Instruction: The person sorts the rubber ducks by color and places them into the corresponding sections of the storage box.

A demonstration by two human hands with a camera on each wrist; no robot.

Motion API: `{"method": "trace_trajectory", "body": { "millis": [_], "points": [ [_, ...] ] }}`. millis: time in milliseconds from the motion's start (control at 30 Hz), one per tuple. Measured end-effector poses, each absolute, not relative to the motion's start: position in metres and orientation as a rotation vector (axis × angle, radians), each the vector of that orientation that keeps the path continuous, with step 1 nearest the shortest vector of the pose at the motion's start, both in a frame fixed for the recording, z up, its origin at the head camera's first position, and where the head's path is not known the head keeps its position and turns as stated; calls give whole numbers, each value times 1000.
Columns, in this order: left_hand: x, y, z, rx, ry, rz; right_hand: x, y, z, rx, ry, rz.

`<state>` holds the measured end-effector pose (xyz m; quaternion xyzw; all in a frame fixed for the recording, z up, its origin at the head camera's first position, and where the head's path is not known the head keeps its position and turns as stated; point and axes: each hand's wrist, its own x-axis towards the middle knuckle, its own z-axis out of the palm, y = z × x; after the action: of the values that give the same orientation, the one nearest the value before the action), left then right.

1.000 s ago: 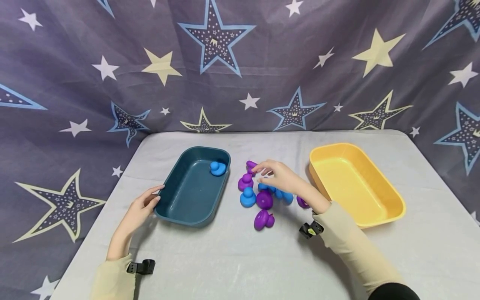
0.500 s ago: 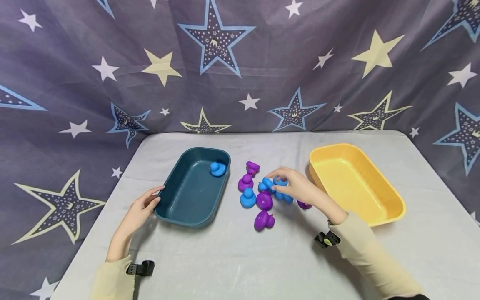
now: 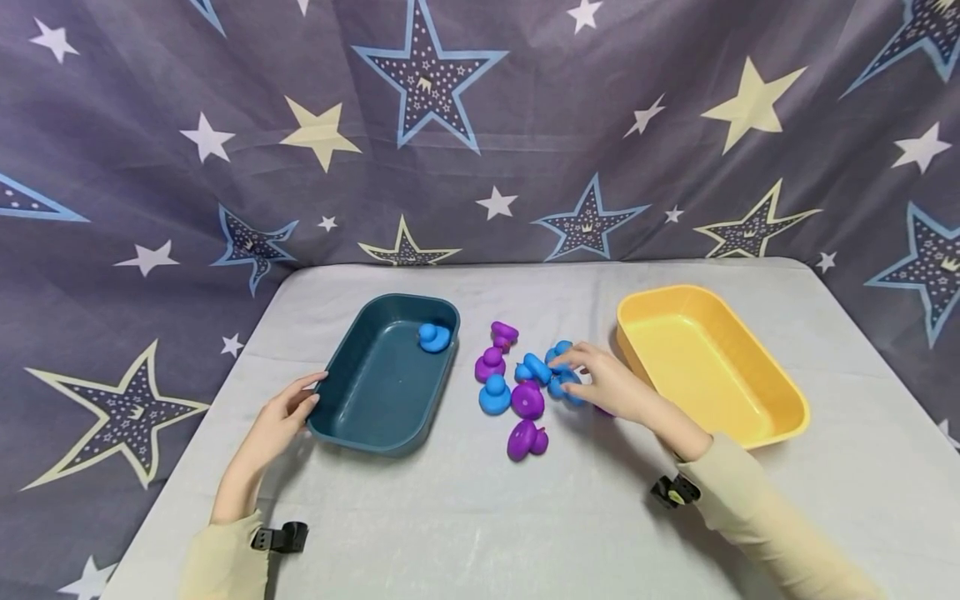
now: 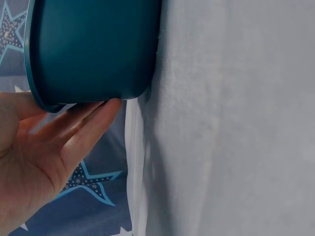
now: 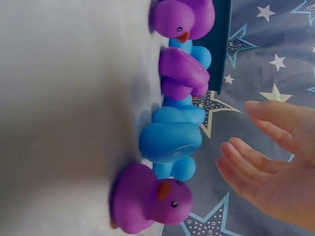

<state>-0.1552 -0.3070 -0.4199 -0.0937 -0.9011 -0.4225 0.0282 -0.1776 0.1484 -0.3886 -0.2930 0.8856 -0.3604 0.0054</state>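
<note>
My left hand [image 3: 279, 421] touches the near-left side of a dark teal tub [image 3: 416, 437]. In the left wrist view its fingers lie straight against the tub's outer wall and rim. One blue rubber duck [image 3: 433, 337] sits inside the tub's far right corner. Over the pile's right side hovers my right hand [image 3: 611, 383], fingers loosely bent and holding nothing. Just left of its fingertips are several blue rubber ducks [image 3: 537, 367], some tipped over. A purple rubber duck [image 5: 142, 199] lies below that hand, mostly hidden by it in the head view.
More purple ducks [image 3: 528, 401] lie between the two tubs, one tipped nearest the front [image 3: 521, 440]. Another blue duck [image 3: 495, 395] stands upright at the pile's left. A yellow tub [image 3: 697, 367] stands on the right. A star-patterned cloth [image 3: 465, 183] hangs behind the table.
My right hand has moved right and slightly toward me, from above the purple ducks to the blue ducks on the right. The left hand has stayed at the teal tub.
</note>
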Motion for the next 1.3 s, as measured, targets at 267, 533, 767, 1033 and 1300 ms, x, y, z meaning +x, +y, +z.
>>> {"method": "trace_trajectory", "body": {
  "millis": [267,533,767,1033,1300],
  "points": [
    [-156,-307,-421,-274,-2793,-1288,-176,152,-398,-902,2806,-1099],
    [-157,-307,-420,-278,-2799,-1285,-175,155,-401,-878,2834,-1036],
    [-156,-307,-419,-283,-2792,-1291,-178,158,-406,-901,2849,-1029],
    [-154,-304,-415,-288,-2782,-1294,-179,158,-411,-953,2836,-1029],
    [-154,-304,-415,-302,-2775,-1281,-182,158,-413,-880,2791,-1008]
  ]
}}
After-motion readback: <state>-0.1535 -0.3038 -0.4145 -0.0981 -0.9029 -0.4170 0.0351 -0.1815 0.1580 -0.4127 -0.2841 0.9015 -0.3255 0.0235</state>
